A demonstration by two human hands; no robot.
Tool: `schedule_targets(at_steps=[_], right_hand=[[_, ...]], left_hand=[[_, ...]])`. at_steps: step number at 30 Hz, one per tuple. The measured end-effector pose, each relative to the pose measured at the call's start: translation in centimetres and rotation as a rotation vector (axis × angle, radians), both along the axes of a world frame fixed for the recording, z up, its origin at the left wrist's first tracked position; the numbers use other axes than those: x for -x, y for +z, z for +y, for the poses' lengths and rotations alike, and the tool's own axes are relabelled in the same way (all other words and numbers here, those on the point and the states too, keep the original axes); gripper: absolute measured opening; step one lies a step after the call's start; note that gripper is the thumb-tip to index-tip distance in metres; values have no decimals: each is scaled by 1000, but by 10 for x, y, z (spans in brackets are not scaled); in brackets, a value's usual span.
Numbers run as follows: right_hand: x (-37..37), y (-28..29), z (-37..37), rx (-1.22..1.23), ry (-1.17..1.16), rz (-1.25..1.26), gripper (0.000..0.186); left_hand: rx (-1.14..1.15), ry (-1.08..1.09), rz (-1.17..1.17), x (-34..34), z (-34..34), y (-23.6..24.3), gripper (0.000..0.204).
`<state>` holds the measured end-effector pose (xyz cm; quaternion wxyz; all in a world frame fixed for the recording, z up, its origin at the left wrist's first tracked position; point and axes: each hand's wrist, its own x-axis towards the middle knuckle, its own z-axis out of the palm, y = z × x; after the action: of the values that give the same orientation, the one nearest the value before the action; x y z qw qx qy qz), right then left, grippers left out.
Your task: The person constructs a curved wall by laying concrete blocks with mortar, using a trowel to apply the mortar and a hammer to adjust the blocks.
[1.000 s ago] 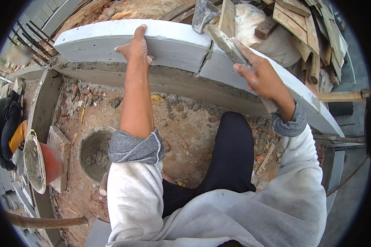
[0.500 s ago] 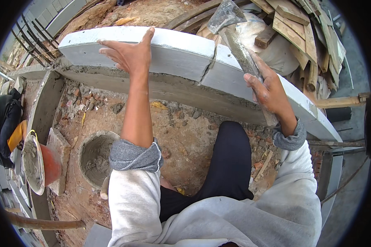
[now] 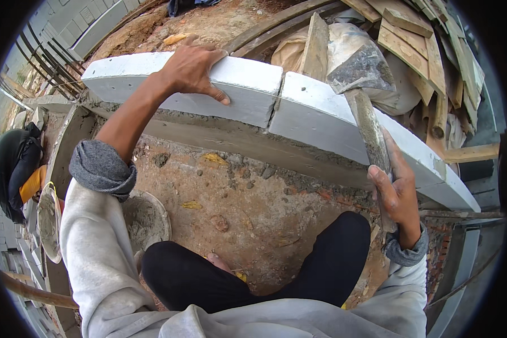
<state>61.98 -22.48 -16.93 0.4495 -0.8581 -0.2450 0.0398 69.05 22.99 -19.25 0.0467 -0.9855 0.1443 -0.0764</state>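
A row of white blocks runs along a low grey mortar-coated wall [image 3: 225, 130] across the upper middle. My left hand [image 3: 194, 67] clasps the left white block [image 3: 248, 90], fingers over its top edge and thumb on its near face. Beside it, past a narrow upright joint, stands the right white block [image 3: 321, 118]. In my right hand [image 3: 399, 194] is a flat-bladed tool [image 3: 369, 124] with a long, mortar-smeared wooden handle. Its broad grey blade points away from me, above the right block's far edge. A thin string crosses the blocks' near faces.
A mortar bucket [image 3: 146, 219] stands left of my knees. Another bucket [image 3: 49, 222] stands farther left, near a bent-over person [image 3: 14, 166]. Wooden boards [image 3: 414, 48] and sacks lie beyond the wall. Steel rods [image 3: 48, 62] rise at the far left.
My left hand has gone from held up with spread fingers to clasping the left block's top. The right hand and tool have shifted right and nearer. My view has shifted, and both knees now show.
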Motion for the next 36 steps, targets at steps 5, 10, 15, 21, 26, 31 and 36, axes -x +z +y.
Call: schedule_targets(at_steps=[5,10,15,21,26,31,36], right_hand=[[0,-6,-17,3,-52,-20,64],[-18,-4,7,-9,-16,10,64],[-38,11,59,-46,91,-5,64],[-55,9,92,83,245,-191,63],[-66,-1,90,218,311,-341,65],[-63,19,100,356,278,46,65],[-67,15,101,305,348,-143,62]], left_hand=[[94,-112,-140,-5,10,-10,118],[139,-123,-190,-4,11,-17,115],[91,-68,-125,-7,6,-10,115],[127,-100,-166,-3,8,-17,116],[98,5,-2,-3,-4,-4,113],[69,19,-14,-4,-3,-4,115],[79,47,35,1,-3,-1,119]])
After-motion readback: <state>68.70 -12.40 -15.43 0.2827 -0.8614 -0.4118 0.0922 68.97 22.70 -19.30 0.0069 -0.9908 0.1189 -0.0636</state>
